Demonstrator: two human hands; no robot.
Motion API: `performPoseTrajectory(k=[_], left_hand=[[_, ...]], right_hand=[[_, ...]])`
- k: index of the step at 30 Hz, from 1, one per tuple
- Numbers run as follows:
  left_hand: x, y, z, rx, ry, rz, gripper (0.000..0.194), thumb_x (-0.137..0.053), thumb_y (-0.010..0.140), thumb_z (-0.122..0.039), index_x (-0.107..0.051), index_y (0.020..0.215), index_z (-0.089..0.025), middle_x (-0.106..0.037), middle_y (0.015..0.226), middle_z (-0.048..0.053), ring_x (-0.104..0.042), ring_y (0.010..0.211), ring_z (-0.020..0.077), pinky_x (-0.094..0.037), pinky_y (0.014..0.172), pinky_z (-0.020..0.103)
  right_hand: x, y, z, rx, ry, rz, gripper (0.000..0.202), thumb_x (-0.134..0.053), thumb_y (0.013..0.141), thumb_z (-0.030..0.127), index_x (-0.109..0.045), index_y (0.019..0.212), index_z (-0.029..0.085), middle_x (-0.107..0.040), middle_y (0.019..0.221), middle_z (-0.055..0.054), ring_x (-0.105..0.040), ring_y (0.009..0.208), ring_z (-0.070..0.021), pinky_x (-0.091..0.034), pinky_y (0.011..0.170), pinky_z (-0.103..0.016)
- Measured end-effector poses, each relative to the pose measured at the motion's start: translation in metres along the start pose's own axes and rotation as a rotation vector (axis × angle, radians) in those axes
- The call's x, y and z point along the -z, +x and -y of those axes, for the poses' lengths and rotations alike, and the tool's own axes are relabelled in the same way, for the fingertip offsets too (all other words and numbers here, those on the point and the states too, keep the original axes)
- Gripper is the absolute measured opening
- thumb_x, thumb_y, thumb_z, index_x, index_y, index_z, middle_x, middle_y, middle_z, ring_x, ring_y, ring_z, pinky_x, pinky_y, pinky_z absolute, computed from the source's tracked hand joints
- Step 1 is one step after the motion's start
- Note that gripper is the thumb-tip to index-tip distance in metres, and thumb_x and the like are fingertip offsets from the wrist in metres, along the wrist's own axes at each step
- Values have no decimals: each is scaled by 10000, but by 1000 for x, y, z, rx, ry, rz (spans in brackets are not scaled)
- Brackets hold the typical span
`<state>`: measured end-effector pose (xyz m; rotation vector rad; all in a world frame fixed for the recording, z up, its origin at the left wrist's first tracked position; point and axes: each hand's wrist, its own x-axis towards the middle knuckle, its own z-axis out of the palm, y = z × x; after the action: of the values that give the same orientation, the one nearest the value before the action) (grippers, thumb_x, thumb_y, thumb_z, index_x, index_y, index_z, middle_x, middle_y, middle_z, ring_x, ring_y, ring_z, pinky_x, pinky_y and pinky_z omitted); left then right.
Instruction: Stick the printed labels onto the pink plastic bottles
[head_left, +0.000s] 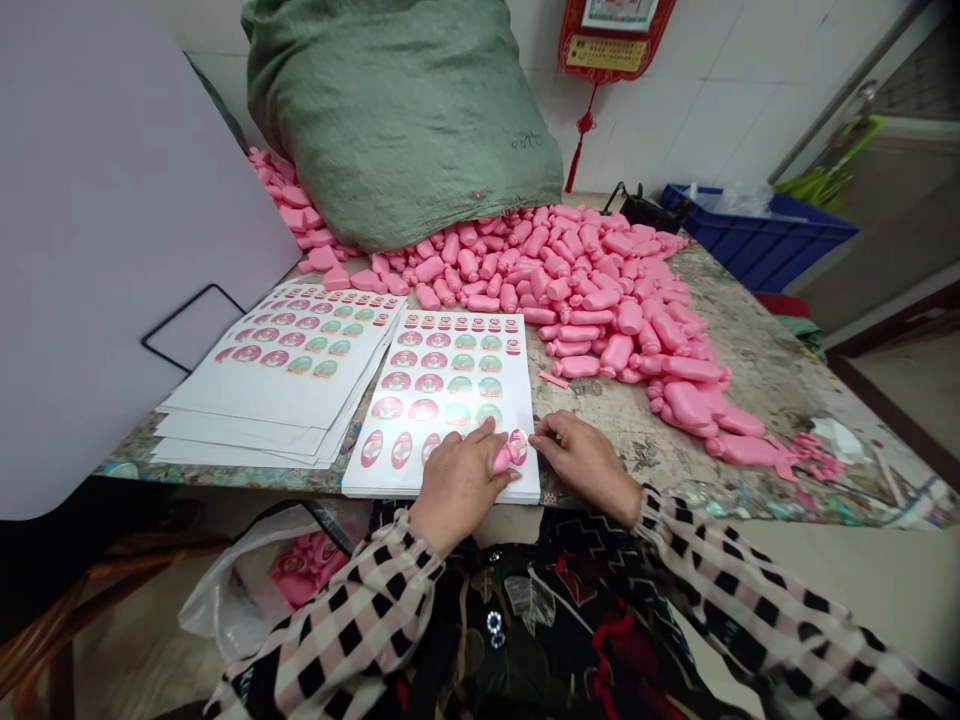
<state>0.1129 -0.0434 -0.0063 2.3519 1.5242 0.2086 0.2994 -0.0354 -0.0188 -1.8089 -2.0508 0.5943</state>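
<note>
A stack of white sticker sheets point(457, 345) lies in front of me, printed with pink and green round labels and a bottom row of pink ovals. My left hand point(461, 480) rests on its lower part, closed around a small pink plastic bottle point(504, 459) that is mostly covered by the fingers. At the sheet's right edge, my right hand point(585, 458) has thumb and forefinger pinched at the rim of an oval sticker point(518, 447). Whether that sticker has lifted from the sheet is too small to tell.
Many pink bottles point(585, 290) are heaped across the table point(600, 420) beneath a green sack point(405, 120). Another stack of sticker sheets point(247, 400) lies at left, beside a large pale panel point(135, 250). A blue crate point(765, 235) stands back right. Below the table hangs a plastic bag point(232, 600) with pink pieces.
</note>
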Motion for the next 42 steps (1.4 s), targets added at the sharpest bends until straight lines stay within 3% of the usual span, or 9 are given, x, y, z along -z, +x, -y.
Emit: performPoseTrajectory(k=[9,17,25,29,34,42], left_hand=[[-3,-1,2,-22,26,-43,404,-534,807,-447,-543,1176,-285,-452,1368,12,-542,1006,231,-396,845,353],[-2,-1,1,-4,9,-15,405,-532,809,-437,-540,1185,-288,-442,1375,8,-521,1047,237,-390,869,353],[-5,-13,-9,-62,66,-14,418,-478,832,-441,-510,1232,-323,-420,1376,32,-496,1030,257,-371,901,403],[-12,-24,-19,-125,63,42,486,-525,801,-440,-451,1274,-352,-322,1426,73,-499,1048,271,-374,905,420],[-13,-26,-25,-76,77,104,634,-580,754,-463,-336,1336,-406,-206,1468,85,-506,1056,288,-407,867,406],[-15,-26,-27,-44,114,97,714,-567,773,-411,-202,1386,-398,-181,1479,101,-513,1053,278,-406,877,401]], right_hand=[[3,2,-1,60,-30,38,152,-487,846,324,-567,794,207,-586,821,0,-517,743,-130,-316,636,-241],[3,-1,-2,73,-1,50,148,-481,842,319,-578,810,211,-585,826,-3,-521,740,-132,-334,646,-241],[-4,-3,-2,-43,70,22,159,-497,826,337,-573,787,202,-595,798,-7,-525,734,-140,-347,653,-244],[-1,-2,0,-37,54,35,208,-482,837,380,-580,785,204,-603,792,-9,-527,725,-143,-333,633,-245],[1,-2,8,-70,-33,4,213,-535,802,413,-579,752,211,-602,794,-10,-523,704,-141,-303,596,-243],[2,1,12,-127,-21,0,208,-565,769,414,-590,707,217,-614,760,-4,-522,664,-137,-284,558,-243]])
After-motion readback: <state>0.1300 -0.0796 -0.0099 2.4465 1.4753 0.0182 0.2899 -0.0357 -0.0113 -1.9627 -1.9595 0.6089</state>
